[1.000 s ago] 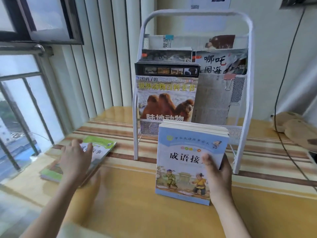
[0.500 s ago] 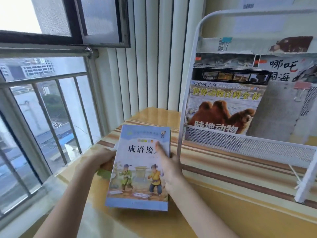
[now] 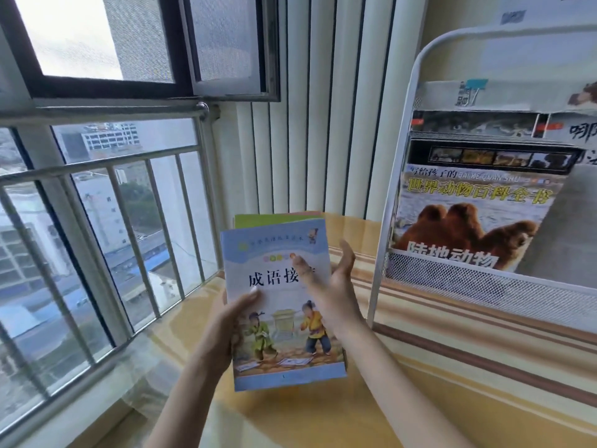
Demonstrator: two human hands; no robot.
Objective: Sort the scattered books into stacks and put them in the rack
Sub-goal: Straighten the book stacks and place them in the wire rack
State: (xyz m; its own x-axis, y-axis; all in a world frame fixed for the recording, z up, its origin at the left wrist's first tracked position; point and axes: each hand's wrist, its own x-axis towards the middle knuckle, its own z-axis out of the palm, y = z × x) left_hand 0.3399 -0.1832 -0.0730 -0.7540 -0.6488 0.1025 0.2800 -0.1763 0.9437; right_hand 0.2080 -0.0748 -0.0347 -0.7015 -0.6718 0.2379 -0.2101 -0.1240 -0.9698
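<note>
A stack of books with a light-blue cover showing two cartoon children (image 3: 277, 344) is held above the yellow table, left of the rack. A green-covered book (image 3: 274, 218) peeks out behind its top edge. My left hand (image 3: 226, 321) grips the stack's left edge, thumb on the cover. My right hand (image 3: 329, 286) rests against the right edge, thumb on the cover and fingers spread loosely. The white metal rack (image 3: 397, 156) stands at the right with a camel-cover book (image 3: 468, 221) and others in it.
A barred window (image 3: 97, 221) fills the left side, close to the table edge. White vertical slats (image 3: 323, 124) form the wall behind. The yellow table with brown stripes (image 3: 452, 367) extends right under the rack. A mesh front (image 3: 484, 282) closes the rack's lower shelf.
The view swung left toward the window. The blue stack moved from in front of the rack onto the green book at the left, and both hands now hold the combined stack raised.
</note>
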